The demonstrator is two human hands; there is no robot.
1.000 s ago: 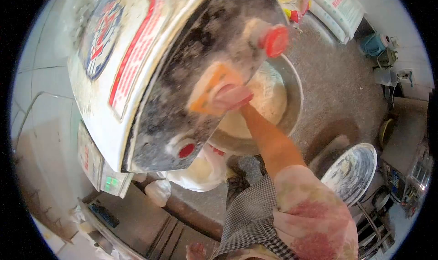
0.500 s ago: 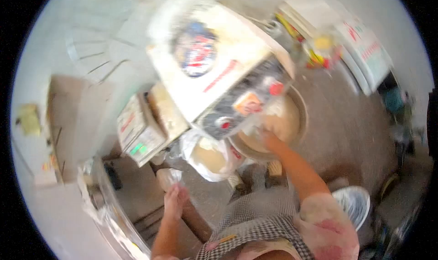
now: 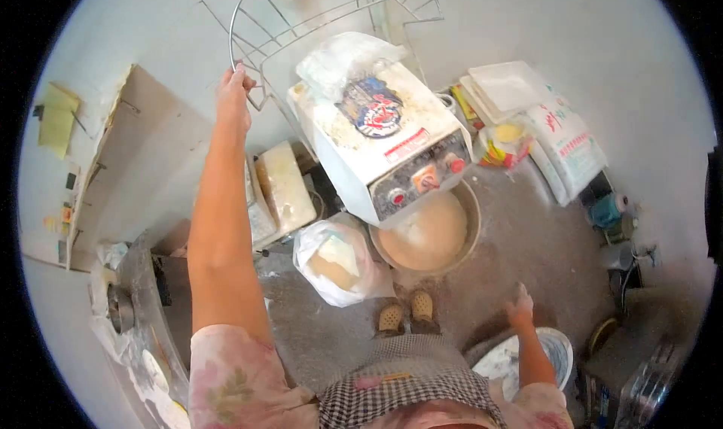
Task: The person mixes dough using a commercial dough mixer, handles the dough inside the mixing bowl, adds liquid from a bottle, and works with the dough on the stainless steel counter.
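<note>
My left hand (image 3: 236,92) is raised at the upper left, its fingers closed round the rim of a curved metal wire guard (image 3: 297,28). This guard rises behind a white, flour-dusted mixer (image 3: 343,139) with red buttons on its front panel. Under the mixer head stands a round bowl (image 3: 476,226) holding pale brown flour or powder (image 3: 429,241). Down at the right, my right hand (image 3: 520,308) hangs with its fingers stretched out and nothing in it. Close below it is a white basin (image 3: 561,354) on the floor.
A white plastic bag (image 3: 305,260) of pale powder stands left of the bowl. Stacked printed sacks (image 3: 568,147) lie at the right, beside a red and yellow packet (image 3: 503,147). On the left runs a cluttered counter (image 3: 162,308). My clogs (image 3: 422,305) are near the bowl.
My left hand has risen from low on the left and taken hold of the wire guard. My right hand has come out of the bowl and moved down to the right.
</note>
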